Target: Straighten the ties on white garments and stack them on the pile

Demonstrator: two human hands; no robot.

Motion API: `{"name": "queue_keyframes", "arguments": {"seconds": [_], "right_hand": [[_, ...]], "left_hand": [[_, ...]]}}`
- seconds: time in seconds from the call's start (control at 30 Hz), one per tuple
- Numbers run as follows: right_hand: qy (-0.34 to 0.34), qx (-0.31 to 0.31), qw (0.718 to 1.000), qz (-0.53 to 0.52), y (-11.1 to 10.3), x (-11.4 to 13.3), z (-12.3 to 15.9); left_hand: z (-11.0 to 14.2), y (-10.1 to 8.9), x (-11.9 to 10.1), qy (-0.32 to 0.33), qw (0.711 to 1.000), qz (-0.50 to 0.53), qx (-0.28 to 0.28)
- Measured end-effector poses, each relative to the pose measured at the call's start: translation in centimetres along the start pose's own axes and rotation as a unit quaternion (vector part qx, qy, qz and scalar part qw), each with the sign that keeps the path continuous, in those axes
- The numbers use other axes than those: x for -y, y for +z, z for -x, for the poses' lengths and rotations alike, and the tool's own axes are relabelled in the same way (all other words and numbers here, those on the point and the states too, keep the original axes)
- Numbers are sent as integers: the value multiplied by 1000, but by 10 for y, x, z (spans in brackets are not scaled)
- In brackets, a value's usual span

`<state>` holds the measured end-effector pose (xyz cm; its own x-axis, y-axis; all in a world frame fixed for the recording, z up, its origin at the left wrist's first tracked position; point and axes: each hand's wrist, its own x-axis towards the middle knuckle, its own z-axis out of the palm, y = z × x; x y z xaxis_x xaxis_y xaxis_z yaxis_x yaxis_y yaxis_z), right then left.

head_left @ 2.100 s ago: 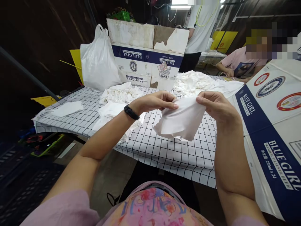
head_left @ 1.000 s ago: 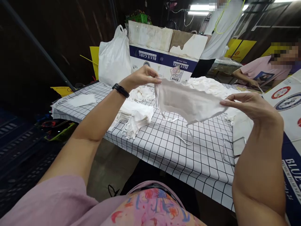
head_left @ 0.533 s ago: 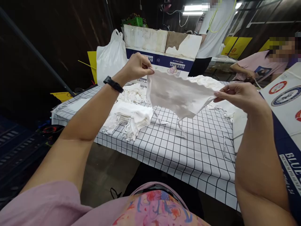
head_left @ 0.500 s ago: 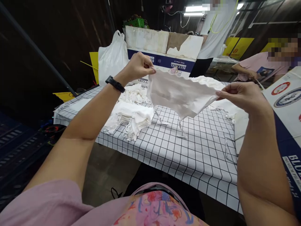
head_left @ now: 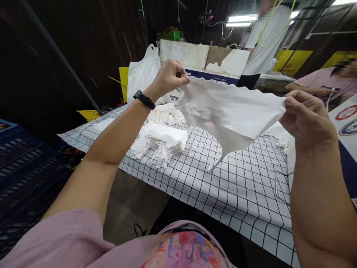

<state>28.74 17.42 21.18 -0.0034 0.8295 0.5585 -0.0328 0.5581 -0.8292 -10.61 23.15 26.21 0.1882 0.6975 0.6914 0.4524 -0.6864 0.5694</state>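
Observation:
Between my two hands a white strappy undergarment (head_left: 237, 111) is stretched in the air above the table, its wavy edge on top and thin straps hanging down. At its upper left corner my left hand (head_left: 171, 76), below a black wristband, is closed in a pinch. My right hand (head_left: 309, 115) pinches the upper right corner between thumb and fingers. Behind and below, to the left, a neat stack of similar white garments (head_left: 167, 136) lies on the checked tablecloth (head_left: 195, 182), straps trailing over its front. A looser white heap (head_left: 167, 113) sits just beyond the stack.
A carton (head_left: 184, 52) and a white plastic bag (head_left: 143, 72) stand at the back. More white garments (head_left: 276, 136) and a metal wire handle (head_left: 280, 188) are at the right, beside another carton (head_left: 348, 137). Blue crates (head_left: 22, 178) are at left. Two people (head_left: 267, 41) are beyond the table.
My right hand has moved right, pulling the undergarment wider and tauter. The small label at its top edge no longer shows. The view has shifted slightly.

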Motion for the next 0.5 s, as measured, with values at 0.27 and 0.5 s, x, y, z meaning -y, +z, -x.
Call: {"name": "queue_keyframes", "arguments": {"seconds": [0.27, 0.5], "right_hand": [[46, 33, 991, 121, -8, 12, 12], [-31, 54, 957, 283, 2, 46, 61]], "left_hand": [[6, -12, -30, 18, 999, -12, -33], [33, -25, -73, 51, 996, -62, -45]]}}
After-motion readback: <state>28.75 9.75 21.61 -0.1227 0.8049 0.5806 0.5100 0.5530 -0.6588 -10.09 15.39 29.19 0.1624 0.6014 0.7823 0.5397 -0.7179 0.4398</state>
